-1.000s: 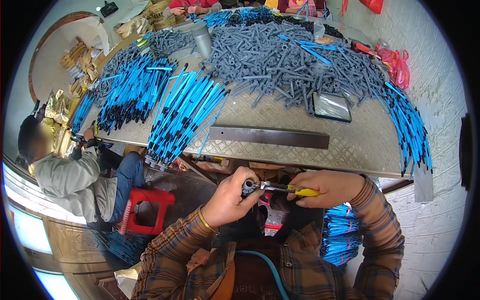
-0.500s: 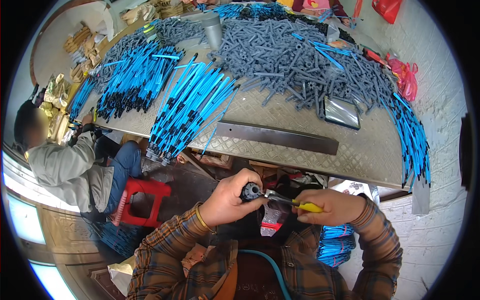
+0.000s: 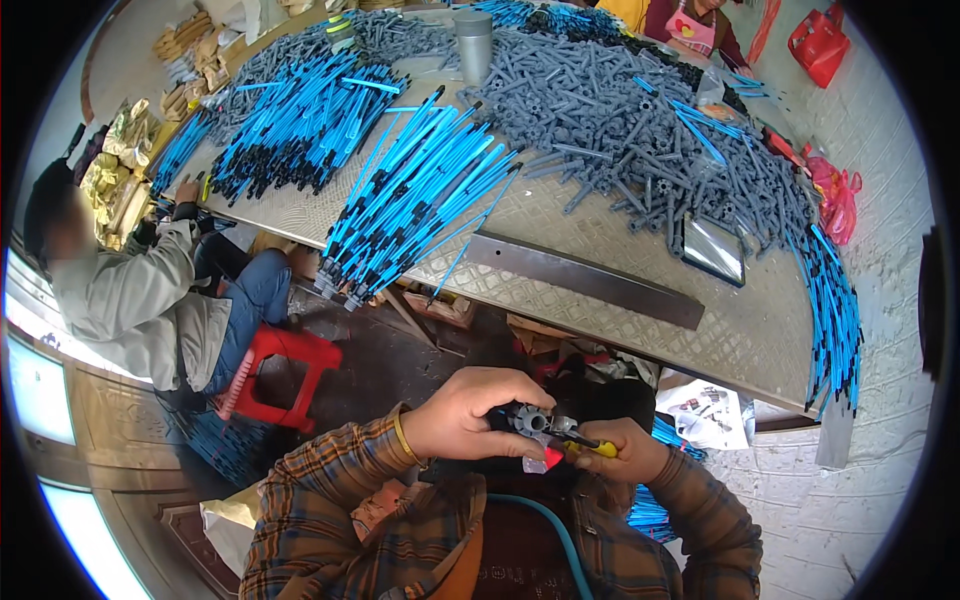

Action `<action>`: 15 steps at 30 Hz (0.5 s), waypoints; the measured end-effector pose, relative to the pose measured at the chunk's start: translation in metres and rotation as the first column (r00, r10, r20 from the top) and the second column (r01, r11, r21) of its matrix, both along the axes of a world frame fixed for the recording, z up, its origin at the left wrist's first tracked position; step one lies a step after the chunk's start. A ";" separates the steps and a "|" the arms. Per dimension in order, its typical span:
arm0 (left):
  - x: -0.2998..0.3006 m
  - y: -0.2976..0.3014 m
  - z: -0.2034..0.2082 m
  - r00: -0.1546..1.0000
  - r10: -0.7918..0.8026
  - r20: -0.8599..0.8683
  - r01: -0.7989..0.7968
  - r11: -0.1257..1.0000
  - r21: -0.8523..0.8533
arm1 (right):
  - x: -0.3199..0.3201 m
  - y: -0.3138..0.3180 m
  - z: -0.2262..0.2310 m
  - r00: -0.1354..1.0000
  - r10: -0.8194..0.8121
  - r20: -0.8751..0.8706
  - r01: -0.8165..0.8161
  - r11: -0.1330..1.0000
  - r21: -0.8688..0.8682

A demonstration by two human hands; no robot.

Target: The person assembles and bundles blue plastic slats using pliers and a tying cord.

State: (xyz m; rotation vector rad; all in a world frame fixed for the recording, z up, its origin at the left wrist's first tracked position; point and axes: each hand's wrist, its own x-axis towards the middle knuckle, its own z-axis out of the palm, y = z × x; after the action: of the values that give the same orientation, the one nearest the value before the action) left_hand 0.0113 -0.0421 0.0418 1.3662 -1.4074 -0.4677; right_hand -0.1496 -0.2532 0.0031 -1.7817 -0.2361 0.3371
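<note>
My left hand (image 3: 468, 418) is closed round a dark grey plastic fitting (image 3: 531, 421), whose round, ribbed open end faces me. My right hand (image 3: 632, 455) grips a pair of pliers (image 3: 603, 448) by its yellow handles. The metal jaws lie right beside the fitting's open end; whether they bite on it I cannot tell. Both hands are in front of my lap, below the table's near edge. Beyond them on the table lies a bundle of blue rods with black pieces and grey ends (image 3: 415, 205).
A big heap of grey plastic tubes (image 3: 610, 130) covers the table's far side. A dark metal bar (image 3: 585, 278) and a tablet-like device (image 3: 713, 250) lie nearer. At left a co-worker (image 3: 130, 300) sits on a red stool (image 3: 285, 370); another person (image 3: 690, 30) sits at the far side.
My right hand has come in leftward with the pliers, nearer the fitting in my left hand. The view has turned a little, so the table appears shifted right.
</note>
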 end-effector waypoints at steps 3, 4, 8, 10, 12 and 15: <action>-0.009 0.004 -0.010 0.988 0.015 -0.152 -0.019 1.000 -0.023 | 0.001 0.003 -0.002 1.000 0.008 0.024 -0.007 1.000 -0.012; -0.012 0.005 -0.015 0.965 0.011 -0.263 -0.027 0.998 -0.057 | 0.002 0.003 -0.002 0.999 0.009 0.037 -0.008 1.000 -0.018; -0.012 0.007 -0.016 0.973 -0.020 -0.229 -0.013 0.990 -0.142 | 0.001 0.005 0.001 0.998 0.039 0.055 -0.035 0.996 -0.081; -0.013 0.008 -0.015 0.987 -0.029 -0.157 0.002 0.986 -0.167 | 0.001 0.006 0.004 0.998 0.042 0.052 -0.037 0.995 -0.090; -0.016 0.008 -0.013 0.992 -0.002 -0.129 -0.020 0.985 -0.172 | 0.001 0.007 0.007 0.998 0.041 0.051 -0.035 0.994 -0.104; -0.018 0.007 -0.013 0.992 0.016 -0.122 -0.038 0.983 -0.177 | -0.001 0.009 0.011 0.998 0.029 0.052 -0.023 0.994 -0.107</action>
State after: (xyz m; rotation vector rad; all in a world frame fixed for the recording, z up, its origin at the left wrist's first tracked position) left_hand -0.0063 -0.0349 0.0284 1.1911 -1.2983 -0.3893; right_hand -0.1501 -0.2446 0.0140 -1.8957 -0.2847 0.3258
